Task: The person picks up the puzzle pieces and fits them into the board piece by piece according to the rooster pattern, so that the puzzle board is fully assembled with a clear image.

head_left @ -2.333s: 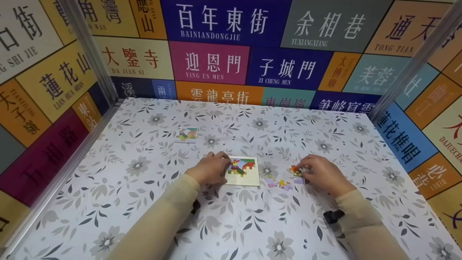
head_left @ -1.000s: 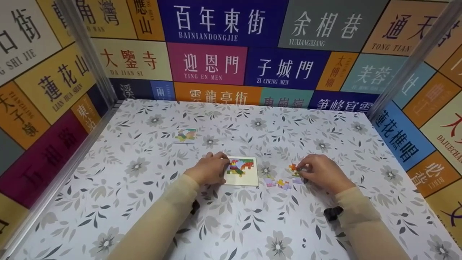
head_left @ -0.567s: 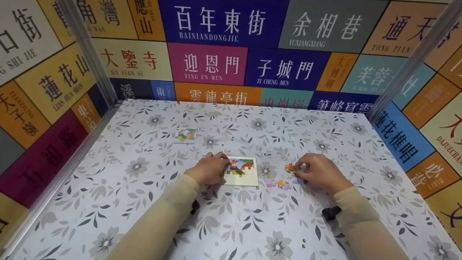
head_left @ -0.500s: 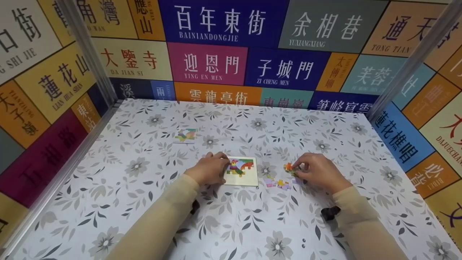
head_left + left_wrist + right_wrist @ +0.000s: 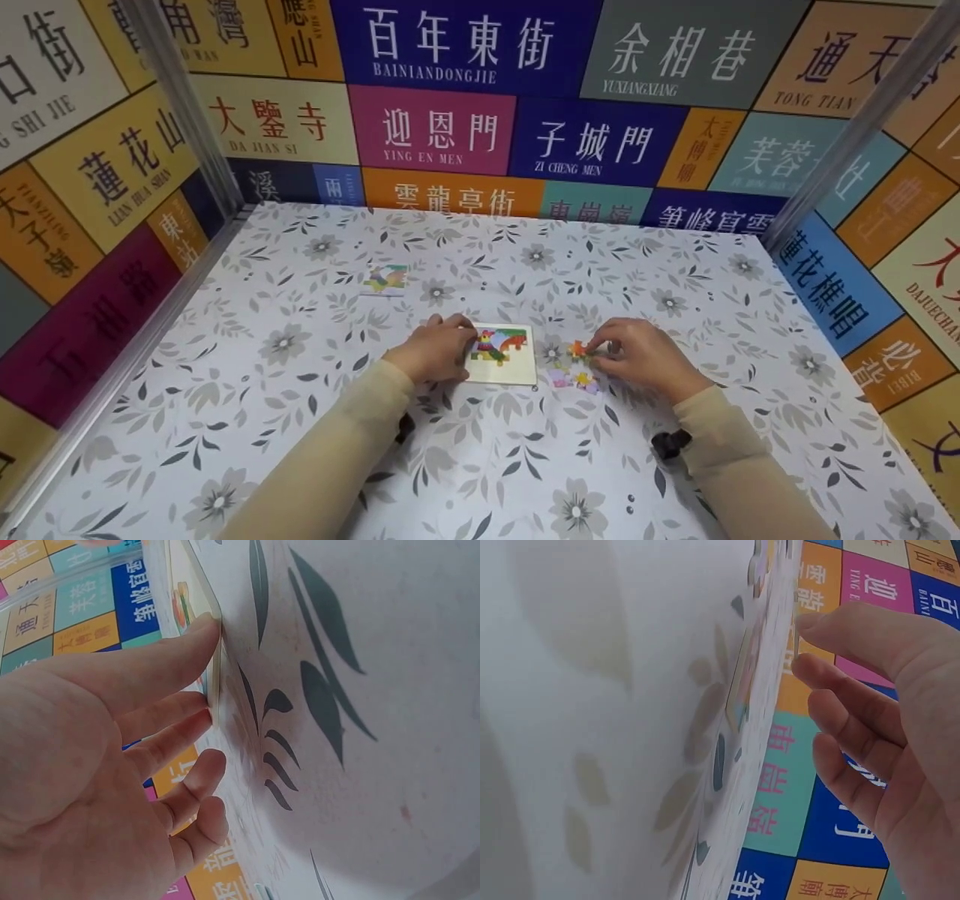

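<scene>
My left hand (image 5: 435,351) grips the left edge of a pale puzzle board (image 5: 517,371), thumb on the near side and fingers on the far side. In the left wrist view the thumb presses the board's rim (image 5: 196,581). Joined pieces with a colourful bird picture fill the board's upper part; its lower part is bare. Just right of the board, my right hand (image 5: 649,356) pinches an orange puzzle piece (image 5: 577,349) between thumb and forefinger. From the right wrist, that piece (image 5: 796,645) appears only as a thin edge. Below it lie a pink-purple piece (image 5: 559,376) and a yellow-purple piece (image 5: 585,381).
A small picture card (image 5: 386,279) lies farther back on the left, with similar colours. The table has a white floral cover (image 5: 480,465). Printed sign panels (image 5: 435,131) wall the back and sides, with clear corner posts (image 5: 191,112).
My right hand has shifted left toward the board, carrying the orange piece. A purple piece beside that hand is now mostly hidden. The left hand and board have stayed in place.
</scene>
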Tool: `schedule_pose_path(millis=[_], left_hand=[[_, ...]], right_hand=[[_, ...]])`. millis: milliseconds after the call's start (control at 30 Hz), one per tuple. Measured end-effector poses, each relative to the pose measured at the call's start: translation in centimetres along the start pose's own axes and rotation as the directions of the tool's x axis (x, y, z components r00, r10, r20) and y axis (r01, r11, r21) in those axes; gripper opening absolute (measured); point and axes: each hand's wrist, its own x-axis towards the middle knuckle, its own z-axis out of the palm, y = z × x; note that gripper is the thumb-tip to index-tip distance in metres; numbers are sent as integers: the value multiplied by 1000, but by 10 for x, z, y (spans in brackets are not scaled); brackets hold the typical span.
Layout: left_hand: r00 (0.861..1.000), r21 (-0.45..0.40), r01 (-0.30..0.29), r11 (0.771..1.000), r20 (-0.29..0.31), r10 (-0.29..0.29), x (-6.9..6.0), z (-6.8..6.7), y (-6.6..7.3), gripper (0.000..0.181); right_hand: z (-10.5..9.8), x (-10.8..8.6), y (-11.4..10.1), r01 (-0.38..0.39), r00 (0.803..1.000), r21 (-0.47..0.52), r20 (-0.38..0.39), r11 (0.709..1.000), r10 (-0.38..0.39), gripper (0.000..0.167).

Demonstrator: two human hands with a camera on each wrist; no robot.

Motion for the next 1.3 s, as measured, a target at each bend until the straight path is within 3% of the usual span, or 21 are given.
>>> schedule_pose_path(millis=[367, 700, 1100, 1300], left_hand=[[999, 11, -31, 999, -9, 31, -1, 1, -4, 62], [1000, -1, -9, 1000, 16, 9, 0, 0, -1, 62], [1000, -6, -8, 1000, -6, 8, 0, 0, -1, 62], [999, 6, -42, 999, -29, 42, -2, 0, -3, 62]], right_hand=[[6, 9, -19, 9, 1000, 48, 4, 999, -9, 11], [15, 19, -26, 48, 999, 93, 12, 995, -49, 12], [23, 30, -40, 99, 995, 98, 5, 990, -100, 12], [24, 36, -48, 112, 993, 96, 12, 989, -113, 10]])
